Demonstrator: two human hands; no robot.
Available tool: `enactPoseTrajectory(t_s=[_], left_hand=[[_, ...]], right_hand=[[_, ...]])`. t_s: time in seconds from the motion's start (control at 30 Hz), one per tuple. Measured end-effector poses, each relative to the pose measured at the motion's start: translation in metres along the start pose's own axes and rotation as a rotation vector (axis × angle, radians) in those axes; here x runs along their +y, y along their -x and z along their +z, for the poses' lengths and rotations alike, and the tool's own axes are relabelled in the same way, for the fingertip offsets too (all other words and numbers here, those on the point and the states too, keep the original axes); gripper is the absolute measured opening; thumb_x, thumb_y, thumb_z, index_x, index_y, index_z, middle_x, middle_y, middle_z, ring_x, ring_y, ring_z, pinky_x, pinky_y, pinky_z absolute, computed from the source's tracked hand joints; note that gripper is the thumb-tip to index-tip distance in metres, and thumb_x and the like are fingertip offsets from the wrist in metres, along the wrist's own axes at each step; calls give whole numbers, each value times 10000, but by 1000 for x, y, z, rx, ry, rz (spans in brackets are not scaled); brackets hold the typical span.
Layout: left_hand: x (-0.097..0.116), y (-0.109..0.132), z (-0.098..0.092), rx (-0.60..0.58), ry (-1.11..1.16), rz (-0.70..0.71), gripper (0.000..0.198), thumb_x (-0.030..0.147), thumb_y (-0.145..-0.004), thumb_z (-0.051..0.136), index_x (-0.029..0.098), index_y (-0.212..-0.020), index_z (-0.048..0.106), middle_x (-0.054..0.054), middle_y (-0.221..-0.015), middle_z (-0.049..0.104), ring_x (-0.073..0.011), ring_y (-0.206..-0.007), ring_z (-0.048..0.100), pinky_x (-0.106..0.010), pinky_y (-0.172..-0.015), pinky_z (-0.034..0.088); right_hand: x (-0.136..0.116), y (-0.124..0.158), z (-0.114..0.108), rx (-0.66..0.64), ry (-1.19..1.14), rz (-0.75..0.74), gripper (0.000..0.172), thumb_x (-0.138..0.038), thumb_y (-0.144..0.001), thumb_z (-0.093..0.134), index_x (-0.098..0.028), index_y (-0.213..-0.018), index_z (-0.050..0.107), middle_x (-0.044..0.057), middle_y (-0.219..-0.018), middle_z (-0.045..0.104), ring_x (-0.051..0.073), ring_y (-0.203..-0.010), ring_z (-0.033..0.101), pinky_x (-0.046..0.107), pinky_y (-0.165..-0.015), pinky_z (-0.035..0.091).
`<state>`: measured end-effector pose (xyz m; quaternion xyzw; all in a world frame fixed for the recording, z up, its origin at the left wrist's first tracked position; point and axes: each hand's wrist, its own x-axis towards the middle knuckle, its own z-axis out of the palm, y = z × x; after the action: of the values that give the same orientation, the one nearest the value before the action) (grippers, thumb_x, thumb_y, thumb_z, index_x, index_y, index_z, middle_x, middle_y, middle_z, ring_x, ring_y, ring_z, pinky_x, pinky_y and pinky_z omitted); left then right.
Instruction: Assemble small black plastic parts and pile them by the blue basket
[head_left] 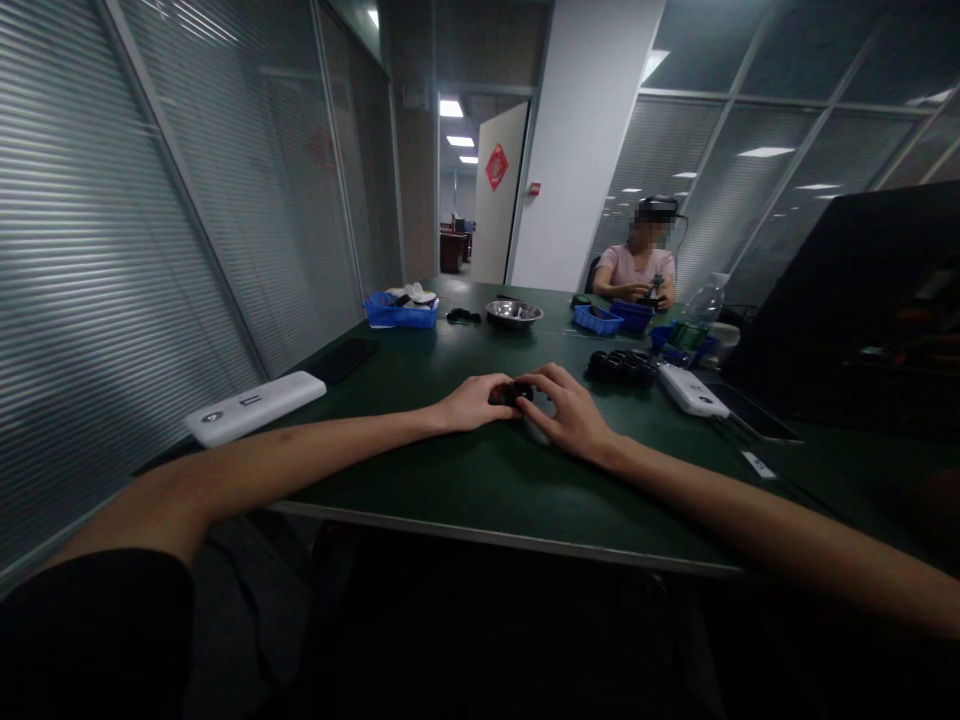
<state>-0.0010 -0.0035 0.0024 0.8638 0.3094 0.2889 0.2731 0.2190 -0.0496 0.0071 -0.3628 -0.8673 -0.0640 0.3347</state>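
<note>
Between my two hands, just over the green table (465, 480), is a small dark, shiny part (514, 394) whose kind I cannot make out. My left hand (472, 402) closes on its left side, thumb and fingers around it. From the right, my right hand (564, 408) pinches the same part with thumb and forefinger, its other fingers curved. The fingers cover much of the part. To the right of my right hand lies a cluster of similar black parts (621, 367).
A white power bank (255, 408) and a dark phone (343, 358) lie left. Behind are a blue basket (401, 315), a metal bowl (513, 325) and small blue trays (596, 322). Right stand a bottle (694, 315) and another white power bank (691, 390). A person (637, 265) sits across.
</note>
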Motion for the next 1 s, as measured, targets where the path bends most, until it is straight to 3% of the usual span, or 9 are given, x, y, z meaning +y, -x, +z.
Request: enactPoseTrajectory(t_s=[0.3,0.67,1.0], left_hand=[[-1,0,0,-7,25,3,392,370,-815,733,140,-1125,664,-51,-944,680,-194,-855,624,-295,-764,466],[-3,-1,1,-5,41,24,460,368,-814,741,144,-1207,656,-63,-982,696,-201,-882,633,-309,-799,473],[-3,-1,2,0,51,9,418,396,-801,755,147,-1125,667,-43,-930,681,-187,-845,621,-290,-761,459]], right_hand=[[-2,0,-1,-22,-26,-36,329,-281,-993,529,-264,-1317,585,100,-1179,611,286,-1098,583,471,-959,518],[-5,-2,-2,-38,-32,-75,379,-181,-964,500,-251,-1328,580,101,-1218,618,292,-1095,569,482,-958,515],[-4,-2,-4,-47,-69,-88,453,-70,-905,466,-245,-1305,587,95,-1231,647,297,-1098,565,492,-959,505]])
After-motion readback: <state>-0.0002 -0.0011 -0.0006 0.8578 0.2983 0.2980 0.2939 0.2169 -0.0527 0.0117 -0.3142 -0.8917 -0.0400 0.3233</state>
